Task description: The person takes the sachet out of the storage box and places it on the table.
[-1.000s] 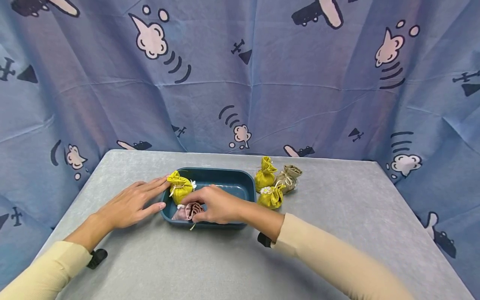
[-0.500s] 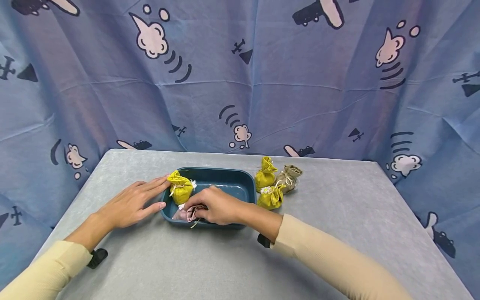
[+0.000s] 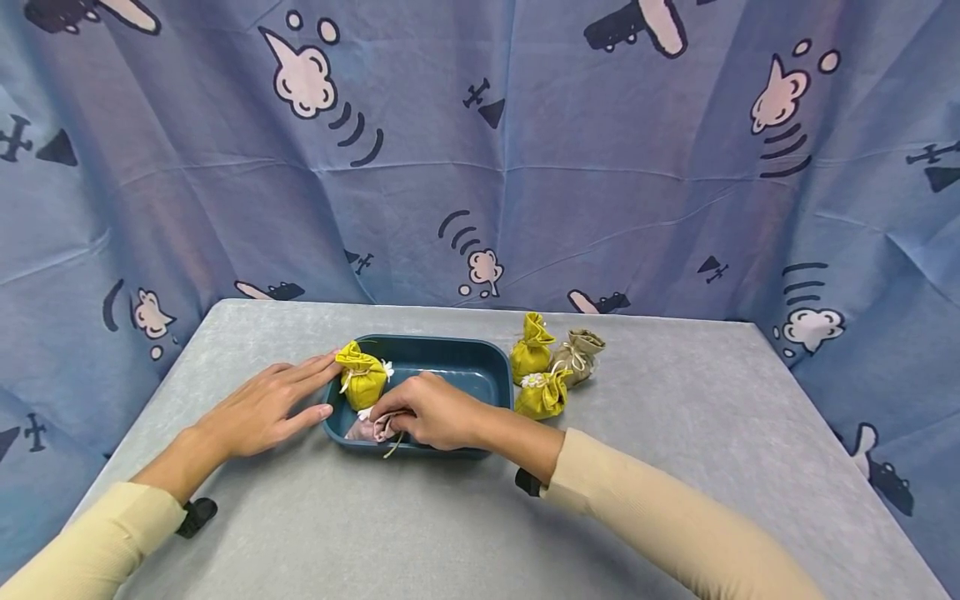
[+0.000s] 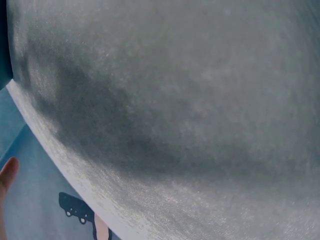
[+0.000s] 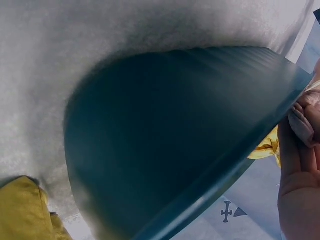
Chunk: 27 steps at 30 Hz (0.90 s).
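A dark teal rectangular tray [image 3: 465, 350] stands on the table, and my left hand [image 3: 262, 408] rests against its left end with fingers straight. Inside its left part sits a yellow drawstring pouch [image 3: 363, 382] with a white flower. In front of that pouch, at the near left corner, lies a pink drawstring pouch [image 3: 363, 429]. My right hand [image 3: 435, 412] reaches over the tray's near side and pinches the gathered neck of the pink pouch. In the right wrist view, pink cloth [image 5: 302, 125] shows at the fingers. Only a fingertip of the left hand appears in the left wrist view.
Right of the tray, two yellow pouches [image 3: 531, 354] and a beige pouch [image 3: 576, 358] stand close together. The grey table [image 3: 675, 433] ends at a blue patterned curtain [image 3: 405, 167] behind it.
My right fingers have closed in on the pink pouch's neck, folding its ruffled top inward. The left hand, the tray and the other pouches look unmoved.
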Motion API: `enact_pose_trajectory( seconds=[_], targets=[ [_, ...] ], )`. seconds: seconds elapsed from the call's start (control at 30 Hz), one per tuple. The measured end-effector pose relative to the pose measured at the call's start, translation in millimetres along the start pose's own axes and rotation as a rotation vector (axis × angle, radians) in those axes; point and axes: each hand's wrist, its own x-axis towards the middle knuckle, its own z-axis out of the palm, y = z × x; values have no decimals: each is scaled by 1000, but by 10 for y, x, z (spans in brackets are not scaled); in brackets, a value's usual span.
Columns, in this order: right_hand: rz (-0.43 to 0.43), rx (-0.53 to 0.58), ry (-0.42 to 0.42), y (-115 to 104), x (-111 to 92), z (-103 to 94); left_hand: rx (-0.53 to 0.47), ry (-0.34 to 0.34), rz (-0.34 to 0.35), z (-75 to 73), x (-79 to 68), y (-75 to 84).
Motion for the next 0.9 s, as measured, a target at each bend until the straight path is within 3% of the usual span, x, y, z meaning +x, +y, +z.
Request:
enact_pose_trajectory(
  seconds=[0.43,0.9],
  targets=[
    [-13,-18,53,-31,-41,-84,-7,-1,1,15,8,15],
    [-35,5,93,-45,-223,-428,-1,-4,5,22,-5,15]
  ],
)
